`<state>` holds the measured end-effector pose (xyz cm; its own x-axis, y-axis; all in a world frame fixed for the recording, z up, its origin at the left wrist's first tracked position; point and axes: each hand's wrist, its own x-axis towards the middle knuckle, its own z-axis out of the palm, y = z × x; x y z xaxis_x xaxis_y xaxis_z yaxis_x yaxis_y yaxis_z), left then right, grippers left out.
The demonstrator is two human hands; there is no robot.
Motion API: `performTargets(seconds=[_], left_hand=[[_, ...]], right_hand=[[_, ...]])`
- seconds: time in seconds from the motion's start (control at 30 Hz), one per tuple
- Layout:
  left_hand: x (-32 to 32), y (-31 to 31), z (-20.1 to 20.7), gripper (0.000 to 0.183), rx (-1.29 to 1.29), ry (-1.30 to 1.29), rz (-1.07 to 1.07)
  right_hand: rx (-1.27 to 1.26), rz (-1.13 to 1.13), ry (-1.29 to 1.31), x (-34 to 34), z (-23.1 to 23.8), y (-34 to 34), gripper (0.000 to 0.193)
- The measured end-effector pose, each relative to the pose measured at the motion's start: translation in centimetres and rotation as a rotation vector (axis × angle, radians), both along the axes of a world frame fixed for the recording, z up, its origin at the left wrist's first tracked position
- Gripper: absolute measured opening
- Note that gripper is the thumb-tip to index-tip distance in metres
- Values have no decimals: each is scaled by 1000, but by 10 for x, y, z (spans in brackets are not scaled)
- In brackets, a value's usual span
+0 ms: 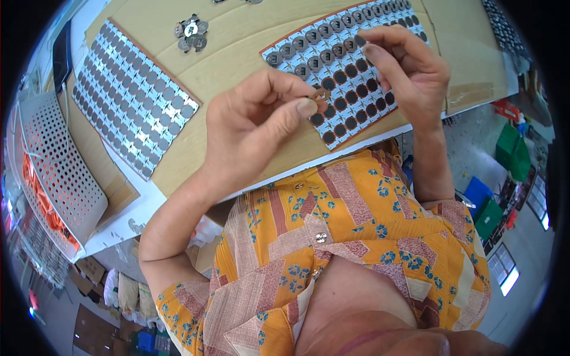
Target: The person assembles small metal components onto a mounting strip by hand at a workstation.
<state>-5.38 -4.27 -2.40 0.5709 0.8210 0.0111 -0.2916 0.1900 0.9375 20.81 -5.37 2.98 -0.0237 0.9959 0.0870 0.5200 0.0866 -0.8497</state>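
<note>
My left hand (pixel 252 115) is closed in a pinch, thumb against forefinger, on a small brownish flat piece (pixel 321 95) at the near left part of a panel (pixel 331 144). This panel carries rows of round spots. Shiny metal discs (pixel 298 42) with tabs sit on its far rows, while the nearer rows show bare dark circles (pixel 339 130). Over the panel's right part, my right hand (pixel 412 77) has its thumb and forefinger drawn together at a small dark disc (pixel 360 41). The fingers partly cover the panel there.
A second panel (pixel 133 98) with rows of grey discs lies at the left. Beyond my left hand is a small pile of metal discs (pixel 191 33). Brown cardboard (pixel 231 47) covers the table. A white perforated basket (pixel 68 160) holding orange things stands at the left edge.
</note>
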Motion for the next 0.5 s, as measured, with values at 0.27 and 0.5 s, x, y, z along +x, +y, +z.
performTargets(seconds=[0.27,0.5], left_hand=[[22,10,12,17,-411,-74,-135],[49,15,26,16,-318,28,-86]], right_hand=[[-240,120,375,-19,17,-15,19],[-146,152,208,5,30,-6,21]])
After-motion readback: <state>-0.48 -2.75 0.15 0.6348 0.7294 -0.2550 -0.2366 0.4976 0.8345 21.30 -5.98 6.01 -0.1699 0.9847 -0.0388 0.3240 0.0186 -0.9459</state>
